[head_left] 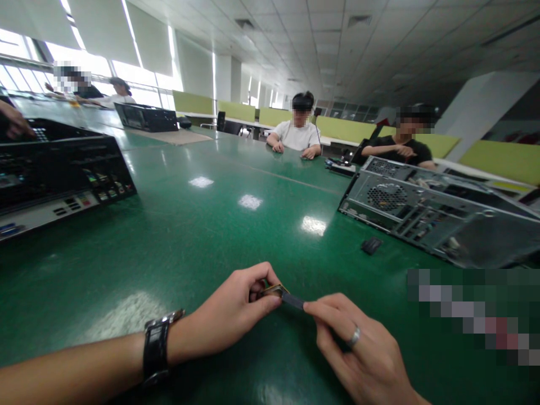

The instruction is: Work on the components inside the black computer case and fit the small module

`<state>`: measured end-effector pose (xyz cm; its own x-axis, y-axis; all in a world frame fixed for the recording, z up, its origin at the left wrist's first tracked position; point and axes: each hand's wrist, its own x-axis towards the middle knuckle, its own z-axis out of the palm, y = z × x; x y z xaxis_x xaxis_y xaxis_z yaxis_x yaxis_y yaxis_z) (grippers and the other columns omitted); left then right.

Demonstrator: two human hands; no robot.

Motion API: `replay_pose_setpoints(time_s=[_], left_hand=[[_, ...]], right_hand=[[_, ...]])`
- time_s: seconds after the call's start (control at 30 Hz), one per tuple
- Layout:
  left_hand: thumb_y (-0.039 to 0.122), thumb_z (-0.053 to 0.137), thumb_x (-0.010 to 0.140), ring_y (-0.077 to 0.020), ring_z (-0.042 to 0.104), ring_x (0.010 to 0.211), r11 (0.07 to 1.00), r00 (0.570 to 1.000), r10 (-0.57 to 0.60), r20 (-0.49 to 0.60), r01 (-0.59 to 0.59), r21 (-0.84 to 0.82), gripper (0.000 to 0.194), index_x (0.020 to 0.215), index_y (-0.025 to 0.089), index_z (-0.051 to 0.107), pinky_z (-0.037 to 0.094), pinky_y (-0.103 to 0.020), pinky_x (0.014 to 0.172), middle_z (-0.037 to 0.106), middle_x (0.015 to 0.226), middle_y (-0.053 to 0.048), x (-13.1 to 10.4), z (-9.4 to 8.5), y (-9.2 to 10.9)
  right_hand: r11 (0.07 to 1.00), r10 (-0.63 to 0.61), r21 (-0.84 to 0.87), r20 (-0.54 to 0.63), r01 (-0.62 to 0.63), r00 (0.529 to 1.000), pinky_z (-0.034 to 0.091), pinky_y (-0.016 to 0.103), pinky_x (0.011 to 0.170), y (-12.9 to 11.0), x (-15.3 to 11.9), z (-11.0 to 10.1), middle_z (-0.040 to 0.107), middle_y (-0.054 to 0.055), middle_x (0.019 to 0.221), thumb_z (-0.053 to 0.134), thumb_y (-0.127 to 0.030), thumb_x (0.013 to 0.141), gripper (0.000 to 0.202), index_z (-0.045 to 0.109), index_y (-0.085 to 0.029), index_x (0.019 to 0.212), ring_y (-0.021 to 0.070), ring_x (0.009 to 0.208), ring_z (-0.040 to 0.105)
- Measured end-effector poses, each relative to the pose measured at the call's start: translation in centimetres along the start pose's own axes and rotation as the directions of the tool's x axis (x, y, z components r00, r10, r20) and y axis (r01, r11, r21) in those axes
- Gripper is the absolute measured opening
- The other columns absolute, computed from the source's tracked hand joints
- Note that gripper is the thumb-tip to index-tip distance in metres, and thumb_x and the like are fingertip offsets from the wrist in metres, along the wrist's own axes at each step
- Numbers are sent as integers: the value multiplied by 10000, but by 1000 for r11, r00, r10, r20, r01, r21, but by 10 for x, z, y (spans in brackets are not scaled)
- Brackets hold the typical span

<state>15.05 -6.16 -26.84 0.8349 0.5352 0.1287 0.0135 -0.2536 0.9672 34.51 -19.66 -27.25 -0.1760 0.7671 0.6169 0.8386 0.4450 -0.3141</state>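
Low in the middle of the head view, my left hand [236, 309] pinches a small thin piece with a yellowish edge [273, 291] between thumb and forefinger. A flat dark grey strip [292, 300] meets that piece at its right side. The strip's other end is pinched by my right hand [358, 349], which wears a ring. Both hands are just above the green table [189, 225]. My left fingers partly hide the small piece, so its exact shape cannot be made out.
An open metal computer case [447, 219] lies at the right, with a small black part [372, 245] beside it. A black case [59, 174] stands at the left, another [146, 117] farther back. Several people sit around the table.
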Motion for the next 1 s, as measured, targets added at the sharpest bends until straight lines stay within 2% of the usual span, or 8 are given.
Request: replay_pose_setpoints(time_s=[0.27,0.4,0.5,0.6,0.73,0.83,0.9,1.0], left_hand=[[250,602,936,-145,558,768,999,1000,-19,-11,19,32,87,926,164,589,428,-267,696,638,858,-10,1,-1,3],[259,586,941,-141,590,752,999,1000,-27,5,27,32,108,941,153,606,440,-240,658,656,847,-15,12,1,3],[269,549,963,-119,567,652,962,996,76,-41,-63,264,136,960,160,630,420,-213,577,634,778,6,27,-1,0],[230,518,971,-130,558,656,807,960,254,-114,-146,572,140,995,166,640,429,-232,596,636,811,-11,39,-12,-6],[153,522,943,-212,576,928,673,937,344,-56,-204,711,165,997,187,674,440,-335,823,631,1011,-61,42,-36,-14],[156,502,976,-224,562,968,620,932,362,-28,-218,754,176,1024,185,669,431,-362,863,609,1042,-70,38,-46,-17],[176,499,998,-211,568,951,616,927,373,-33,-221,756,158,1033,177,654,444,-347,849,598,1031,-68,35,-47,-16],[196,499,1013,-193,571,954,656,917,394,-58,-236,717,131,1019,179,629,454,-324,850,586,1023,-56,31,-44,-12]], right_hand=[[999,20,51,-17,-19,1000,518,222,672,-2,1,2,658,32,957,500,-33,948,353,591,-229,1227,117,785,668],[991,131,41,-56,-129,990,530,225,721,3,3,3,670,26,938,500,-110,973,260,617,-226,1174,127,800,680],[925,379,52,-175,-376,909,555,246,723,14,7,1,695,41,944,504,-242,992,187,631,-207,1125,158,811,706],[843,538,127,-220,-523,814,551,252,645,22,8,-1,686,33,873,481,-334,999,234,618,-188,1120,164,713,701],[889,456,48,-181,-456,871,520,272,761,25,6,-4,709,41,1009,491,-306,992,212,637,-228,1125,181,871,701],[915,396,-14,-178,-404,901,492,279,759,31,5,-10,710,25,1000,507,-302,983,212,643,-248,1136,179,856,682],[886,455,1,-196,-464,868,471,287,702,38,4,-15,700,14,900,500,-326,980,222,644,-242,1126,175,763,664],[805,592,118,-227,-582,773,439,291,641,51,4,-21,657,-5,796,507,-369,969,225,635,-232,1095,163,660,615]])
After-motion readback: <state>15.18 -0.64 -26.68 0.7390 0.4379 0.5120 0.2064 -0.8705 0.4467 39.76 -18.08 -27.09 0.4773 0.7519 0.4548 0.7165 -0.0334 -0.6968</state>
